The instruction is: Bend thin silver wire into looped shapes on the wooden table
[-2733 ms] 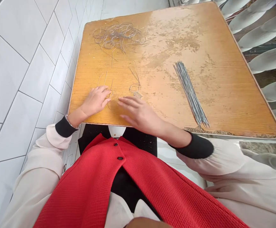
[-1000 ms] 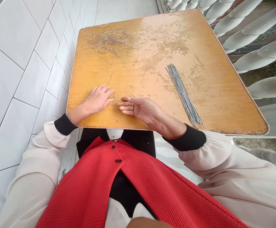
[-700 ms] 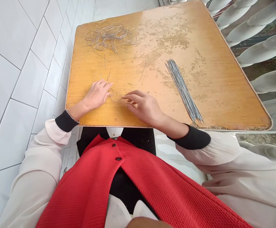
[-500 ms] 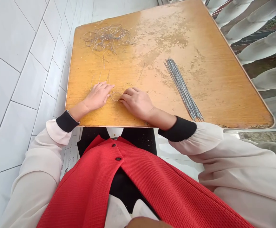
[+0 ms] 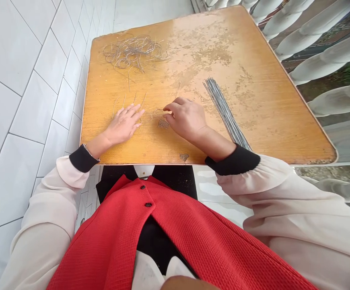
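Note:
My left hand (image 5: 124, 124) lies flat near the table's front left, fingers spread. Several thin wire pieces (image 5: 145, 100) stick out beyond its fingertips, their lower parts hidden under the hand. Just to the right, my right hand (image 5: 189, 119) is raised slightly over the table with thumb and forefinger pinched together. A thin, curled wire (image 5: 158, 112) runs in loose loops from beside my left fingers to that pinch; its end is hidden between the fingertips.
A tangled heap of curly wire (image 5: 132, 50) lies at the table's far left. To the right of my right hand rests a bundle of straight grey wires (image 5: 227, 110). The worn wooden table (image 5: 265, 108) stands between a white tiled wall (image 5: 27, 100) and a white balustrade (image 5: 322, 66).
My right hand has moved right and away from me, drawing the curled wire out from one loop into a longer coil. My left hand has stayed on the table, its fingers spread wider.

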A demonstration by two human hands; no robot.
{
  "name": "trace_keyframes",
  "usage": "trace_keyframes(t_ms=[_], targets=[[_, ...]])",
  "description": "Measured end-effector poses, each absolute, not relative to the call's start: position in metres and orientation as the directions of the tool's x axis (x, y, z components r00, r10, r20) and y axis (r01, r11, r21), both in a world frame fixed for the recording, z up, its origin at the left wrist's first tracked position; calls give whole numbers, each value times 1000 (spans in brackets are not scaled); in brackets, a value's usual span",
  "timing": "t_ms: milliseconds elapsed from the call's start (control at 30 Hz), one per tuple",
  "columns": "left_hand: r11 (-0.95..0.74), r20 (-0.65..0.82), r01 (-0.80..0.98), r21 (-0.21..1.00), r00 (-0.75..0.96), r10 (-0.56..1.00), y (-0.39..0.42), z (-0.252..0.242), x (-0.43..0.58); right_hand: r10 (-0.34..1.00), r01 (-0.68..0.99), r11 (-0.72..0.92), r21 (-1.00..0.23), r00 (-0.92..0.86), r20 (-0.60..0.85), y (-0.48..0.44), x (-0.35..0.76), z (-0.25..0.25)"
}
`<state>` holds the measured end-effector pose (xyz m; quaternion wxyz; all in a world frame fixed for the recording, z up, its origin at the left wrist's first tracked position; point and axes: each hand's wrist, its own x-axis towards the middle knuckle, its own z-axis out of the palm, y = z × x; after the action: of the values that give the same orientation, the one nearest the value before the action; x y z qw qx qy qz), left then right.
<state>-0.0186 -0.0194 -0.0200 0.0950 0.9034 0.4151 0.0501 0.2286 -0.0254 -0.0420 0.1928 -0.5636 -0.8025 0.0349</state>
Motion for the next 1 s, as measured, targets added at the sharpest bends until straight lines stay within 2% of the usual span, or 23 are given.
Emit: trace_keyframes(t_ms=[133, 267, 500, 600, 700, 800, 900, 1000], targets=[[-652, -77, 737, 177, 671, 738, -35, -19, -18, 908, 884, 405, -234, -359, 217, -22, 233, -41], [-655, -56, 735, 175, 671, 739, -36, -23, -15, 910, 903, 411, -124, -398, 115, -21, 222, -39], [-653, -51, 739, 166, 668, 742, -38, -22, -15, 842, 845, 534, 7, -532, 89, -18, 222, -38], [-650, -52, 743, 158, 664, 746, -39, -23, -14, 867, 868, 496, -12, -495, 51, -15, 220, -33], [-650, -47, 744, 153, 663, 747, -40, -23, -13, 885, 885, 462, -63, -454, 104, -5, 221, -26], [-648, -60, 746, 150, 661, 748, -41, -23, -13, 849, 844, 525, -113, -510, 139, 15, 226, -22], [-651, -49, 743, 157, 664, 746, -40, -24, -13, 788, 781, 612, -126, -616, 5, 41, 229, -20], [-657, -21, 735, 166, 669, 743, -39, -27, -14, 751, 759, 628, -174, -649, -122, 62, 230, -22]])
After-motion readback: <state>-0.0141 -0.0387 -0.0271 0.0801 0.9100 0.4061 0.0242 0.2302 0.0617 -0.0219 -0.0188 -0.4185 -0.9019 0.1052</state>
